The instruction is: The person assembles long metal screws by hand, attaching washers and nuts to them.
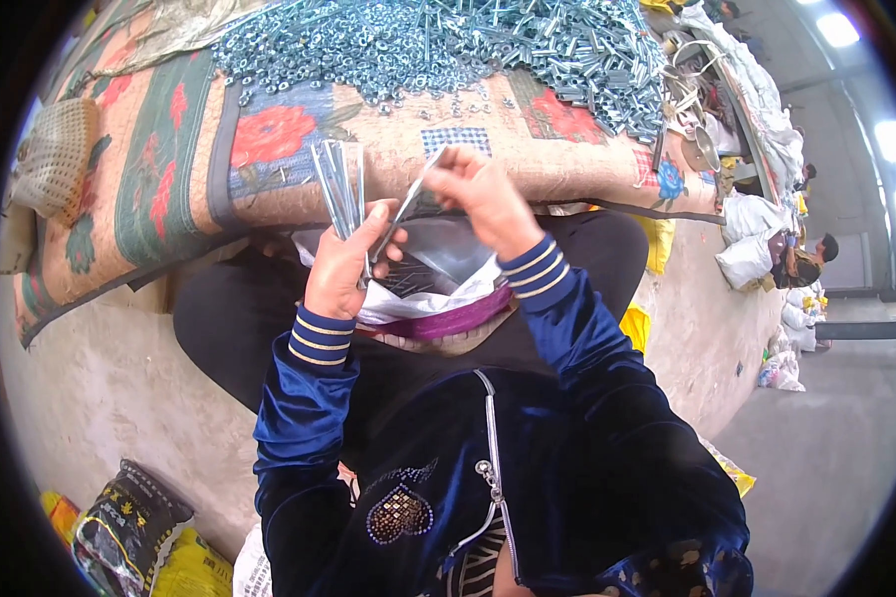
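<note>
My left hand (340, 267) is closed round a fanned bundle of long thin metal rods (338, 194), which stand upright out of the fist. To its right, my right hand (486, 199) pinches one end of a single metal rod (406, 207). That rod slants down toward the left fingertips; motion smears the right fingers a little. Below both hands, an opened bag (448, 320) with a white liner and a purple band sits between my crossed legs. Dark thin pieces show inside it, too unclear to name.
A patterned quilt (368, 109) covers the raised surface ahead. Heaped on it are small metal nuts (309, 55) and short metal tubes (607, 75). A woven hat-like basket (62, 159) lies at left, and white sacks (752, 239) stand at right. Another person (804, 264) is farther off.
</note>
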{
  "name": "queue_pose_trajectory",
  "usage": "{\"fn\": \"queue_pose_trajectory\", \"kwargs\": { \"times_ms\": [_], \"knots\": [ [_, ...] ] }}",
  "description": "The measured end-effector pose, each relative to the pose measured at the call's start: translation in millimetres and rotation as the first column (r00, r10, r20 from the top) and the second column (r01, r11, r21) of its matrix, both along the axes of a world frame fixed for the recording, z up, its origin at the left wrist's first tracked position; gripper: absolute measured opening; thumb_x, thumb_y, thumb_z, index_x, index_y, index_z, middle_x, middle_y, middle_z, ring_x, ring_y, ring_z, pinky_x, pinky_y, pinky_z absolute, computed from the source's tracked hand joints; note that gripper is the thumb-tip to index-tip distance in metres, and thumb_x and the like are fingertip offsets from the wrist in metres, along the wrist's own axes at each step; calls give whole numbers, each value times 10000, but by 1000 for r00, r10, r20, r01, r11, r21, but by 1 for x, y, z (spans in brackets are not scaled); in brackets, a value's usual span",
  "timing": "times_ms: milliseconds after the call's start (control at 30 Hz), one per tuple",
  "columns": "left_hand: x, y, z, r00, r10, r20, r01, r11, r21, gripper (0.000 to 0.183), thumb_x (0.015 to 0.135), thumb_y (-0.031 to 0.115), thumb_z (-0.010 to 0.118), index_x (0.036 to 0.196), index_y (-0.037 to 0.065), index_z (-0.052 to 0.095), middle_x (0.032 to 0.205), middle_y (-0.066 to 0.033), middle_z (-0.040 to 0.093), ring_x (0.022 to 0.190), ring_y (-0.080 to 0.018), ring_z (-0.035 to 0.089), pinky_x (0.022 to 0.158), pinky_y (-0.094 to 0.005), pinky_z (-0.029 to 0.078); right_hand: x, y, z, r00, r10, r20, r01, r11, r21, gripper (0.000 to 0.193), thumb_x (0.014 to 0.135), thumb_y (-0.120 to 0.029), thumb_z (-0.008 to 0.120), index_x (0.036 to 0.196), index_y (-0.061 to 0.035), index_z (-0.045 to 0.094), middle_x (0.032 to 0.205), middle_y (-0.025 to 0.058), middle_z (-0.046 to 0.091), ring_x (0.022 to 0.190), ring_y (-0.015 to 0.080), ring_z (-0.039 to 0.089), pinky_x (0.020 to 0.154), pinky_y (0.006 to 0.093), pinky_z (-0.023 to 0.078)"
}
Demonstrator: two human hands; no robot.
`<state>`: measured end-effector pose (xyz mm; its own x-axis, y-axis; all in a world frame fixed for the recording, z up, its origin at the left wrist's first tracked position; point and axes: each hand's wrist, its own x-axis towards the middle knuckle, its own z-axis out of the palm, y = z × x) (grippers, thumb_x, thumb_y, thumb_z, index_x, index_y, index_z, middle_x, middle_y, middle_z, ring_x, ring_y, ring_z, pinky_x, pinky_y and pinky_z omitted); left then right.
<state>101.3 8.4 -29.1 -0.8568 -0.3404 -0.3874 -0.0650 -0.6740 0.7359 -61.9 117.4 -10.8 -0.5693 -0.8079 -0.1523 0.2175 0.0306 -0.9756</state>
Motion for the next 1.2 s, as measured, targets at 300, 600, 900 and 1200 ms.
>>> {"fn": "queue_pose_trajectory", "kwargs": {
  "times_ms": [300, 600, 900, 1200],
  "knots": [
    [3, -9, -3, 990, 129, -51, -127, 991, 35, 250, 893, 272, 619, 1015, 53, 607, 754, -33, 619, 598, -77, 564, 454, -186, 368, -91, -28, 31, 783, -64, -618, 144, 986, 81, 229, 779, -170, 704, 963, -35, 690, 772, 21, 686, 701, 102, 618, 652, 252, 495],
    [1, -11, -5, 995, 100, -23, -99, 994, 52, 248, 862, 252, 655, 996, 46, 620, 742, -20, 603, 585, -74, 554, 458, -184, 356, -160, -52, -5, -40, 187, -982, 460, 875, 148, 138, 758, -241, 645, 817, -143, 724, 819, 108, 662, 767, 314, 639, 726, 379, 508],
    [0, -9, -6, 997, 75, -1, -75, 996, 39, 251, 860, 246, 657, 1003, 42, 623, 746, -21, 602, 583, -76, 556, 455, -184, 363, -164, -7, 6, 593, -127, -795, 411, 897, 163, 149, 769, -152, 642, 857, -49, 704, 791, 151, 677, 699, 276, 658, 673, 321, 510],
    [2, -10, -11, 997, 77, 14, -77, 996, 43, 244, 848, 235, 671, 1001, 49, 627, 742, -20, 606, 587, -81, 565, 461, -192, 375, -163, -26, 1, 258, 223, -940, 407, 857, 315, 208, 717, -206, 690, 816, -24, 678, 745, 125, 674, 695, 244, 657, 678, 328, 507]
  ]
}}
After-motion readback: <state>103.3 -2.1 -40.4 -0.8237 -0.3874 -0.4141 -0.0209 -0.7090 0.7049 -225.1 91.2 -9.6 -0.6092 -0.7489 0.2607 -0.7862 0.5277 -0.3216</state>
